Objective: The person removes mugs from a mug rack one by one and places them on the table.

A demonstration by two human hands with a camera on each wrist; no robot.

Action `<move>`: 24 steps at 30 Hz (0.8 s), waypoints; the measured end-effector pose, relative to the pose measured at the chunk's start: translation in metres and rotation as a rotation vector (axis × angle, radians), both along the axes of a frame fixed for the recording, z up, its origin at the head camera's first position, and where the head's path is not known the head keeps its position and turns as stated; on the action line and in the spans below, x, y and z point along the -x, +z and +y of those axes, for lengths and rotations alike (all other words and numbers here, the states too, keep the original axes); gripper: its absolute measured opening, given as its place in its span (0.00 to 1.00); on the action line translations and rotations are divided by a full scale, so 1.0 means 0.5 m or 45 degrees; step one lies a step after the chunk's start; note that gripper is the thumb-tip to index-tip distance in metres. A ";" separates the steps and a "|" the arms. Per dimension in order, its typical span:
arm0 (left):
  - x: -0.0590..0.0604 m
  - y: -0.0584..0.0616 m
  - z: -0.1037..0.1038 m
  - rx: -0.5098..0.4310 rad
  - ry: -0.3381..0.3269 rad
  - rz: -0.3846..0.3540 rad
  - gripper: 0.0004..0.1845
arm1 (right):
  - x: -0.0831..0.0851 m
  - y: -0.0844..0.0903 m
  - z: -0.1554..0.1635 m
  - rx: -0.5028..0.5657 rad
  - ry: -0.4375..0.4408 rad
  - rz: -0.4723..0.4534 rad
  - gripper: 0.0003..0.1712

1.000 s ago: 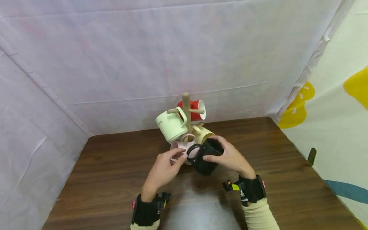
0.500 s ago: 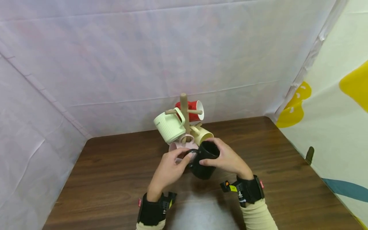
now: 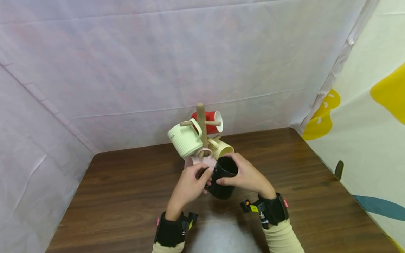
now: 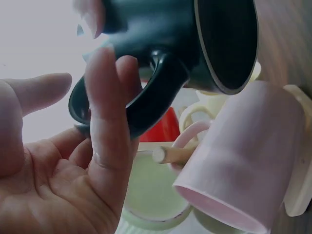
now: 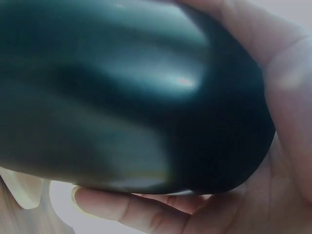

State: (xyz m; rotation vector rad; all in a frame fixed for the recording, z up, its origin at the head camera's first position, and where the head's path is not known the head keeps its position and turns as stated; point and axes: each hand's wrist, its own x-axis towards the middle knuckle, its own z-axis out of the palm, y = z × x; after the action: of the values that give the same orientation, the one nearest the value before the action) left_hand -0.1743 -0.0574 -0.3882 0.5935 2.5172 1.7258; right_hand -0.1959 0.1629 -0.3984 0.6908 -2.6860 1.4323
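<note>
We see the right hand [image 3: 245, 175] clamped around the black mug [image 3: 223, 177], left hand [image 3: 190, 184] fingers [image 4: 109, 126] pinching its handle [image 4: 141, 105], the pink mug [image 3: 197, 162] at 10 o'clock.

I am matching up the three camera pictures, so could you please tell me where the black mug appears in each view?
Head: the black mug is at centre, low, held between both hands, just in front of the wooden mug tree.
Left wrist: it fills the top, mouth to the right, its handle against the left hand, above the pink mug.
Right wrist: its dark body fills nearly the whole picture, cupped by the right hand.
Shared landmark: the black mug itself.
</note>
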 end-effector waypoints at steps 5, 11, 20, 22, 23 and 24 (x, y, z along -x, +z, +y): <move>0.003 -0.005 0.004 -0.011 0.028 -0.081 0.14 | -0.002 0.001 -0.004 -0.020 0.007 0.006 0.43; 0.001 -0.004 0.001 0.083 0.097 -0.023 0.17 | -0.001 -0.001 -0.007 -0.014 0.010 -0.023 0.43; -0.010 0.007 -0.008 0.203 0.207 0.004 0.18 | 0.000 -0.002 -0.013 0.027 0.103 -0.079 0.42; -0.013 0.009 -0.011 0.206 0.215 -0.002 0.18 | -0.001 0.000 -0.012 0.048 0.123 -0.097 0.42; -0.015 0.010 -0.013 0.204 0.216 0.002 0.17 | -0.002 0.001 -0.011 0.056 0.130 -0.108 0.42; -0.016 0.012 -0.015 0.205 0.215 0.006 0.17 | -0.003 0.003 -0.011 0.067 0.140 -0.120 0.42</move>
State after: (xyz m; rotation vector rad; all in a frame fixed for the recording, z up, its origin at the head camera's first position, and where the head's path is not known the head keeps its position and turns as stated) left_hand -0.1661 -0.0647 -0.3822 0.3854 2.7466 1.5479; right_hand -0.1942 0.1577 -0.3970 0.7990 -2.7072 1.5938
